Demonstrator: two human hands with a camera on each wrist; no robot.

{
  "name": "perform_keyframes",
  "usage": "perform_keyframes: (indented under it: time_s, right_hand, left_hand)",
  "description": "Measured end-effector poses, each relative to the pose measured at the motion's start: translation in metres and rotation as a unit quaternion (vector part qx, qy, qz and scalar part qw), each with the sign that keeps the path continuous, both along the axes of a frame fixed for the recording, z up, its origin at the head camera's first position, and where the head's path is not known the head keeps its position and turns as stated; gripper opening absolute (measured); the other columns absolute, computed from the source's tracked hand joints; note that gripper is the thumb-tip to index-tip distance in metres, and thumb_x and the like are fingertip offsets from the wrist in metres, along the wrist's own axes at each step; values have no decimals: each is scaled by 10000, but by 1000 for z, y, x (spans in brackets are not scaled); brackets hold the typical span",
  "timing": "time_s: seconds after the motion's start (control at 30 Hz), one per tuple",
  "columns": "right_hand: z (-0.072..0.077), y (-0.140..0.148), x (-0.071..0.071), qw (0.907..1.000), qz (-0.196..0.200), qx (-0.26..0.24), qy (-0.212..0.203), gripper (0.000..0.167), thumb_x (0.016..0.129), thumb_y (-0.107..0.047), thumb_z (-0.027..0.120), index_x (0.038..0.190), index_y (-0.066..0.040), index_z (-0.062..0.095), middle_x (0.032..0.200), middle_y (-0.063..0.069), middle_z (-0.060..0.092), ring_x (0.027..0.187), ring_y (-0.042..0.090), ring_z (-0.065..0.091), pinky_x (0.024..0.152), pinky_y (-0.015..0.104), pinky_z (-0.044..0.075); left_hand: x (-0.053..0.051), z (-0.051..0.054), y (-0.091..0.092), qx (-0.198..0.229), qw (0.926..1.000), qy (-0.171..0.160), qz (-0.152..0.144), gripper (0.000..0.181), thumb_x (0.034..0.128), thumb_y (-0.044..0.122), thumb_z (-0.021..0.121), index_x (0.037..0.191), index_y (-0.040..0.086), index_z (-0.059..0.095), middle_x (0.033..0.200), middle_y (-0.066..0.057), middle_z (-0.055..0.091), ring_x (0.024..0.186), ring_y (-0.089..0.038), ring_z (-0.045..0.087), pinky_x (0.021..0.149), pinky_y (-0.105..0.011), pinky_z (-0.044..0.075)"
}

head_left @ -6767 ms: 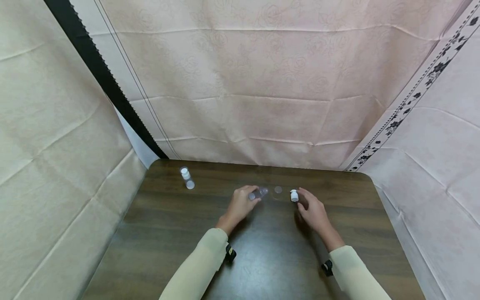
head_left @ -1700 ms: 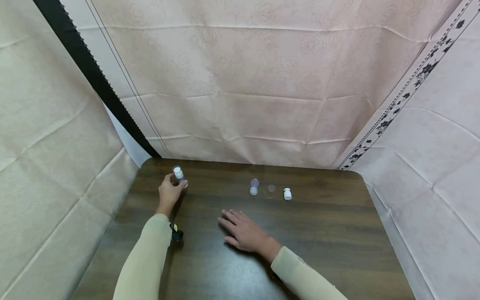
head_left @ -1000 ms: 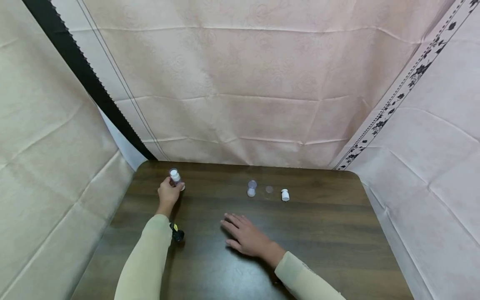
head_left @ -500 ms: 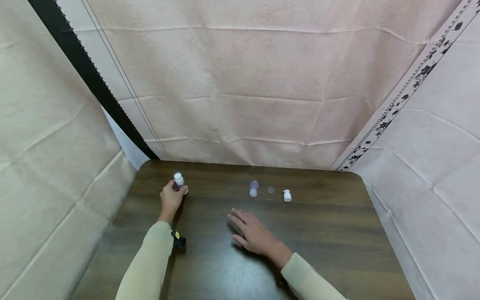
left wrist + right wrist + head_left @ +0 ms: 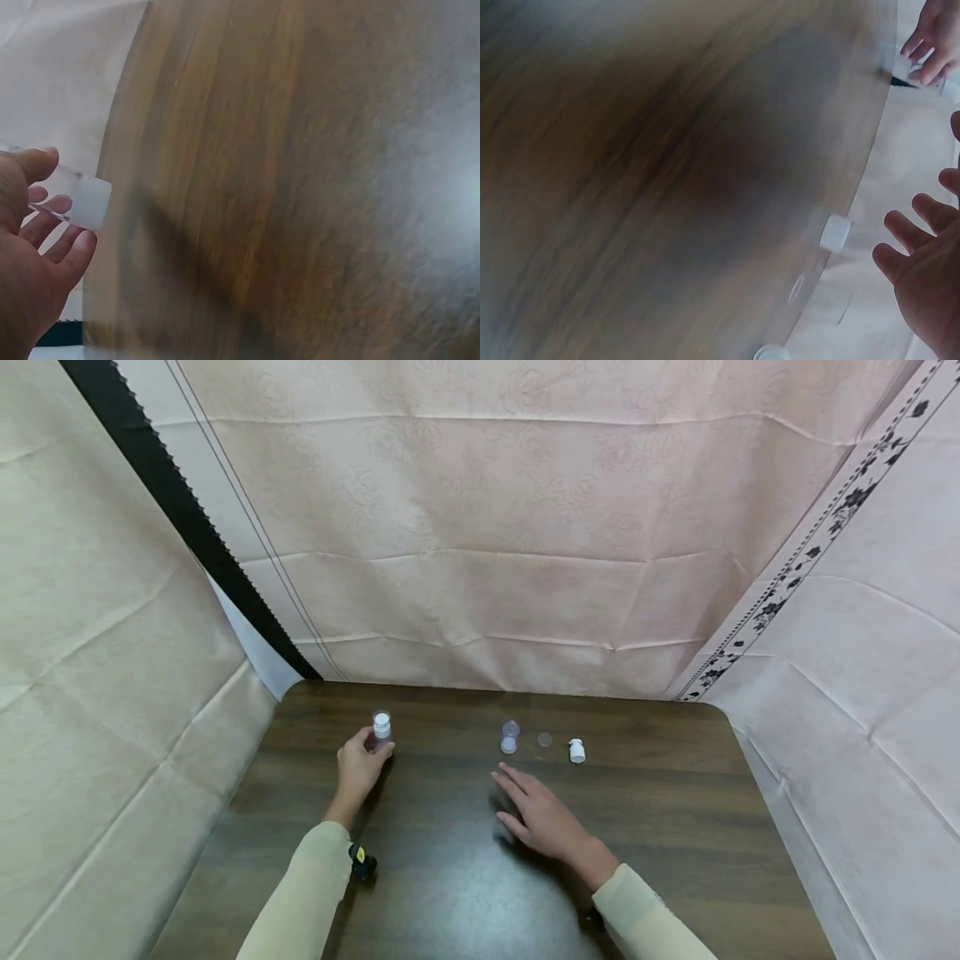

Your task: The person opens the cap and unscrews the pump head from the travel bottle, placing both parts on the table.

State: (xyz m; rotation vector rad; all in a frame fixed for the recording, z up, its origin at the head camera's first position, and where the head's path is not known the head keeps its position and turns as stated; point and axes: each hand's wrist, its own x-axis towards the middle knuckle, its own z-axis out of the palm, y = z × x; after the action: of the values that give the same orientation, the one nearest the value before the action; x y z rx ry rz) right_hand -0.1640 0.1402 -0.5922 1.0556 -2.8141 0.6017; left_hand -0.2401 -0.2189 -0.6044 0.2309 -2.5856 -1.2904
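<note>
My left hand [image 5: 358, 770] holds a small clear bottle [image 5: 382, 727] with a white top between thumb and fingers, near the far left of the table. In the left wrist view, the bottle's frosted white end [image 5: 91, 203] sticks out past the fingertips. My right hand [image 5: 546, 818] hovers over the middle of the table, palm down and fingers spread, touching no object. Beyond it stands a clear container [image 5: 510, 737] with a white base. To the right are a faint clear disc-like piece [image 5: 544, 740] and a small white bottle-like piece [image 5: 577, 751].
The brown wooden table [image 5: 420, 843] has rounded far corners. Pale cloth [image 5: 480, 552] hangs behind its far edge and along both sides. A dark band [image 5: 187, 518] runs down the cloth at left. A small black device [image 5: 363, 862] sits at the left wrist.
Earlier, my hands were at the middle container and the white piece. My left hand since took hold of the far-left bottle and shifted it slightly right. My right hand moved right and forward.
</note>
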Motion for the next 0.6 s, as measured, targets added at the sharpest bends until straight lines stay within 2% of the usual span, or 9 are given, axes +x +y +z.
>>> perform_keyframes:
  time_s: [0.2,0.37,0.5,0.6]
  right_hand:
    - [0,17,-2,9993,-280,-165,-165,644,1046,-365,611,1595,-113,388,1643,134,384,1456,320,454,1138,514,439]
    - [1,27,0,9965,-514,-419,-510,650,1042,-344,624,1602,-127,376,1649,124,376,1466,335,437,1135,528,437]
    - [1,33,1,9919,-721,-689,-787,647,1044,-325,625,1608,-142,366,1662,102,360,1484,336,412,1142,545,423]
    - [1,39,1,9898,-839,-802,-823,642,1040,-311,635,1602,-140,378,1659,97,369,1483,336,416,1140,554,423]
  left_hand:
    - [10,4,17,-196,9990,334,-207,393,849,105,844,1187,-32,698,1095,-249,739,1006,-386,708,862,-533,564]
    - [18,7,32,-282,9969,565,-474,387,814,75,870,1149,-39,713,1058,-232,745,962,-375,717,841,-526,578]
    - [24,13,45,-308,9952,632,-678,386,800,71,878,1133,-43,721,1062,-230,745,964,-374,717,847,-530,582]
    - [29,16,55,-359,9941,651,-788,387,797,73,879,1134,-40,725,1058,-221,745,960,-372,716,849,-529,582]
